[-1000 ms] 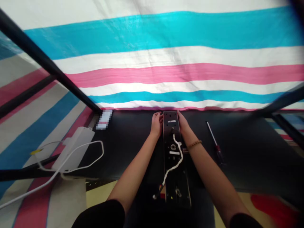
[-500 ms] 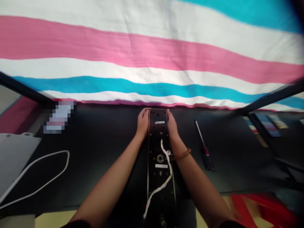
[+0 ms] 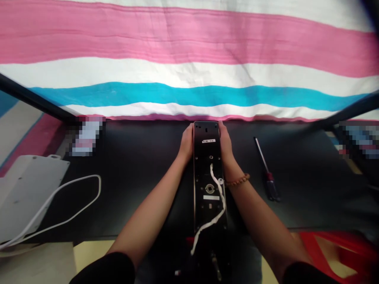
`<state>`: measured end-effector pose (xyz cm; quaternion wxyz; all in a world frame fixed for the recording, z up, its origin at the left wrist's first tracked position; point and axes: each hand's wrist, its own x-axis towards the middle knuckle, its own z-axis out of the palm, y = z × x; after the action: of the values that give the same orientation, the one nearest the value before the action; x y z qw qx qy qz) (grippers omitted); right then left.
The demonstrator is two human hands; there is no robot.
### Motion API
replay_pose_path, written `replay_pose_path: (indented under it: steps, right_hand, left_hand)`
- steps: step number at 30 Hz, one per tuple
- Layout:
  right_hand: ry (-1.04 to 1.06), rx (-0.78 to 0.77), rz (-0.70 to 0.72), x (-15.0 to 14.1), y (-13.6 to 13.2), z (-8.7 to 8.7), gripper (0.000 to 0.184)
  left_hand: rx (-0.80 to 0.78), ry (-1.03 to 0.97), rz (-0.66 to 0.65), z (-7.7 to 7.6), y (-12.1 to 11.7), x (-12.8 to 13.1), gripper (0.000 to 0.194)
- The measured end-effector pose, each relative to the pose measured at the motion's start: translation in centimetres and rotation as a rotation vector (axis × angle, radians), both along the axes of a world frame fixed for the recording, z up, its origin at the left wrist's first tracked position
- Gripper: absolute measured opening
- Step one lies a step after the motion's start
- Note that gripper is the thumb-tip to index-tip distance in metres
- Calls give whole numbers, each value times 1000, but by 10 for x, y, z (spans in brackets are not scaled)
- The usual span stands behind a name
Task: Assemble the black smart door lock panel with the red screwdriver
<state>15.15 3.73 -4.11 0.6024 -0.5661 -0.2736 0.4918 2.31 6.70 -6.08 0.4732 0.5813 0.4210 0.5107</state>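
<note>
Fingers (image 3: 190, 131) closed about far end of black plate (image 3: 203, 169), gripping it from both sides; tips hidden. My left hand (image 3: 186, 144) on nine-o'clock edge, my right hand (image 3: 227, 146) on three-o'clock edge; beaded bracelet (image 3: 240, 180) on right wrist. Plate straight before me, long axis twelve to six, far end over black table (image 3: 142, 154). White cable (image 3: 218, 217) curves across plate face toward seven. Screwdriver (image 3: 269, 176) at three o'clock, tip toward eleven. Grey case (image 3: 32, 181) at nine, white cord (image 3: 100, 185) over it.
</note>
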Motion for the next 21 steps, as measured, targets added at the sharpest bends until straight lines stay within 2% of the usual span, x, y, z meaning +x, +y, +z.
replay_pose_path:
  steps: [9,13,18,21]
  right_hand:
    - [22,32,5,0,1,2,48]
    - [5,-17,-6,1,1,2,47]
    - [0,-25,-5,1,2,2,47]
    - [-22,11,-3,1,2,3,45]
  left_hand:
    - [-40,0,43,6,0,3,29]
    - [-74,19,47,9,0,2,26]
    - [-115,23,39,6,0,2,31]
    - [-78,61,55,3,0,0,23]
